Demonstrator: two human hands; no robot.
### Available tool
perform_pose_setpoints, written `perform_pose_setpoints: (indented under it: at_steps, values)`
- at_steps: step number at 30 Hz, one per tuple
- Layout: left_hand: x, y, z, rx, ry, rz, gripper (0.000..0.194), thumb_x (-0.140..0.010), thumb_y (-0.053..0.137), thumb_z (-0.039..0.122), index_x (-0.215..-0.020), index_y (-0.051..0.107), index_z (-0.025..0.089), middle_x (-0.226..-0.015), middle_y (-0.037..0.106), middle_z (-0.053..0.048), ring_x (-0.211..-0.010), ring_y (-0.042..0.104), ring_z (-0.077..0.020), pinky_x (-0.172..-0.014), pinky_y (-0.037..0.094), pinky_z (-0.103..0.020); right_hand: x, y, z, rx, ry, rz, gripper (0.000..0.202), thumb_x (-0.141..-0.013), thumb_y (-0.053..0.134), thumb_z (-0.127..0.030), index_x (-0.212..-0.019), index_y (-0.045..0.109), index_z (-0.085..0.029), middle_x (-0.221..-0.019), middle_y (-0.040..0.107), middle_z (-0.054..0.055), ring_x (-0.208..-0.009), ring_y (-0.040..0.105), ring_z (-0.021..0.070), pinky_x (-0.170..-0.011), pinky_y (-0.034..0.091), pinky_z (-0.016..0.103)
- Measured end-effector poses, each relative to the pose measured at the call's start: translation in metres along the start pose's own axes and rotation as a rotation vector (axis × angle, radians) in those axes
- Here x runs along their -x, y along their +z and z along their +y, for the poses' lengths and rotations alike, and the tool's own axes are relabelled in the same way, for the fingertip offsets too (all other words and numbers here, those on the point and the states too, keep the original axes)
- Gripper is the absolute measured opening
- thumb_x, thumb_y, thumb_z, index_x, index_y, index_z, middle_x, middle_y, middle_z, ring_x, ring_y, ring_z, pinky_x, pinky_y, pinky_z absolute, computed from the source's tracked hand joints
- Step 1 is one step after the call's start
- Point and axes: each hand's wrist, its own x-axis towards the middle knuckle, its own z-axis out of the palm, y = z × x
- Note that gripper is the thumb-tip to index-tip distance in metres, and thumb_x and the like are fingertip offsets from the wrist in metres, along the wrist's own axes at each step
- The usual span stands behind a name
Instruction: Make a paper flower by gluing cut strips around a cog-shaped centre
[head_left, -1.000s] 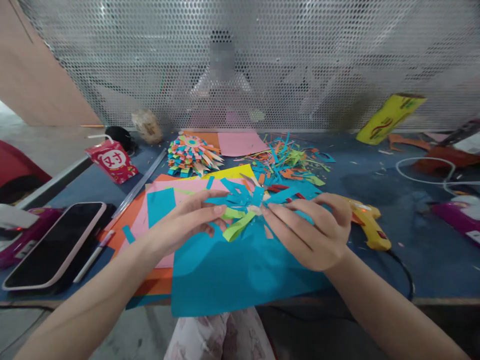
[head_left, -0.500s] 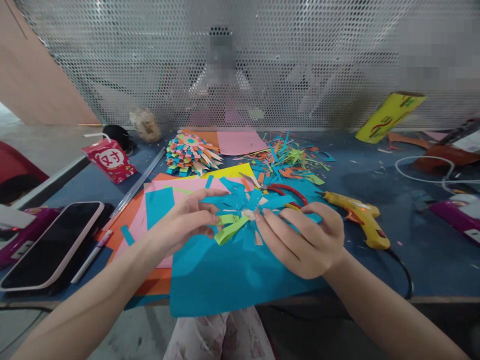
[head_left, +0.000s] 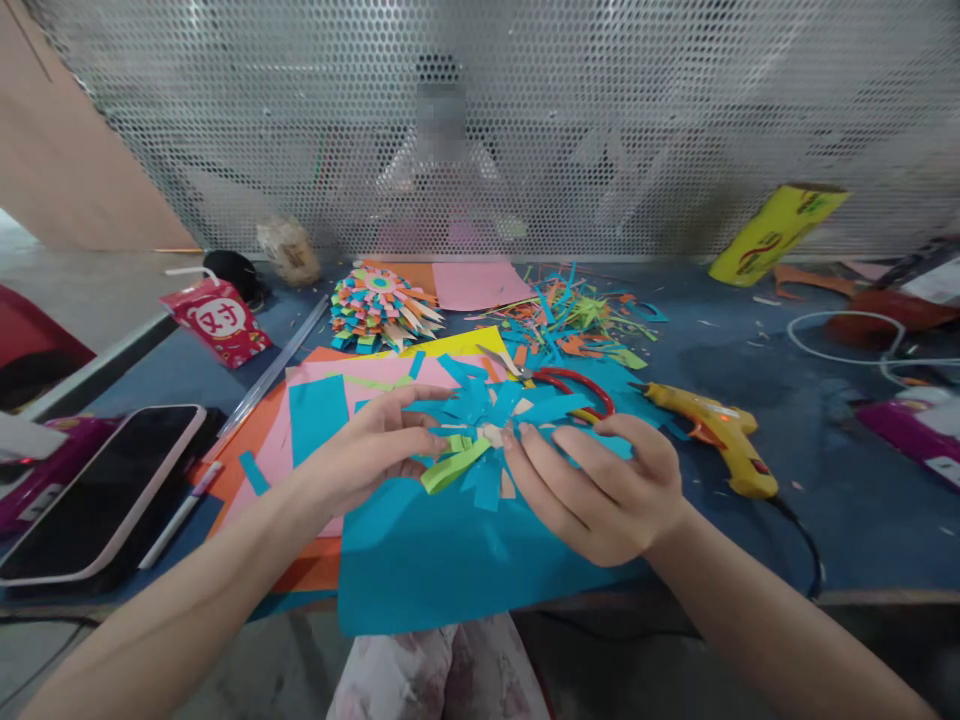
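Note:
A paper flower (head_left: 480, 412) of blue strips spreads out over a blue paper sheet (head_left: 450, 580). Looped green paper strips (head_left: 452, 468) sit at its left, near a pale centre. My left hand (head_left: 375, 440) curls round the flower's left side, thumb by the green strips; its lower fingers are partly hidden. From the right, my right hand (head_left: 600, 485) has its fingertips pinched together at the flower's centre. Scissors with red handles (head_left: 574, 380) lie just behind the flower, and a yellow glue gun (head_left: 724, 430) rests to the right of my right hand.
Behind are a finished-looking multicoloured paper piece (head_left: 386, 305) and a heap of paper scraps (head_left: 581, 315). At left are a phone (head_left: 105, 490), a red drink pouch (head_left: 217, 320) and a glue stick (head_left: 274, 365). A yellow tube (head_left: 780, 235) leans against the perforated metal screen (head_left: 600, 130).
The green loops and the flower have turned or tilted slightly, and a blue strip now shows at the front. Both hands have stayed at the flower with small shifts.

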Motion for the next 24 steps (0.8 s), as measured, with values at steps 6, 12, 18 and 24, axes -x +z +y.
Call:
perform_pose_setpoints:
  at_steps: [6, 12, 18, 24]
  values:
    - [-0.0009, 0.0024, 0.0013, 0.045, -0.031, 0.048, 0.062, -0.052, 0.08, 0.017, -0.11, 0.058, 0.018, -0.064, 0.059, 0.005, -0.06, 0.058, -0.0106, -0.053, 0.04, -0.02, -0.0026, -0.0011, -0.0006, 0.076, -0.08, 0.069, 0.018, -0.085, 0.058, -0.016, -0.086, 0.069, -0.03, -0.082, 0.075, -0.005, -0.064, 0.064, 0.0122, -0.054, 0.044, 0.03]
    - [0.0006, 0.0005, 0.0014, 0.059, 0.008, 0.062, 0.06, -0.055, 0.084, 0.023, -0.111, 0.061, 0.02, -0.062, 0.056, 0.006, -0.058, 0.057, -0.0101, -0.052, 0.041, -0.021, -0.0015, 0.0013, -0.0005, 0.002, -0.009, 0.085, 0.02, -0.085, 0.059, -0.017, -0.091, 0.068, -0.034, -0.082, 0.074, -0.007, -0.068, 0.064, 0.0126, -0.058, 0.045, 0.031]
    - [0.0005, -0.0009, 0.0002, 0.059, 0.065, 0.039, 0.064, -0.054, 0.085, 0.025, -0.112, 0.059, 0.018, -0.066, 0.063, 0.002, -0.062, 0.06, -0.0122, -0.054, 0.041, -0.021, 0.0019, 0.003, 0.0006, -0.016, 0.018, 0.071, 0.022, -0.084, 0.061, -0.018, -0.096, 0.068, -0.035, -0.085, 0.074, -0.006, -0.071, 0.064, 0.0137, -0.059, 0.044, 0.032]
    - [0.0012, -0.0022, -0.0001, 0.1, 0.056, 0.015, 0.063, -0.057, 0.084, 0.028, -0.113, 0.058, 0.018, -0.071, 0.067, -0.001, -0.066, 0.062, -0.0146, -0.058, 0.045, -0.024, -0.0022, 0.0025, 0.0007, 0.286, -0.145, 0.193, 0.012, -0.082, 0.066, -0.018, -0.077, 0.069, -0.029, -0.076, 0.073, -0.006, -0.067, 0.061, 0.0126, -0.064, 0.043, 0.033]
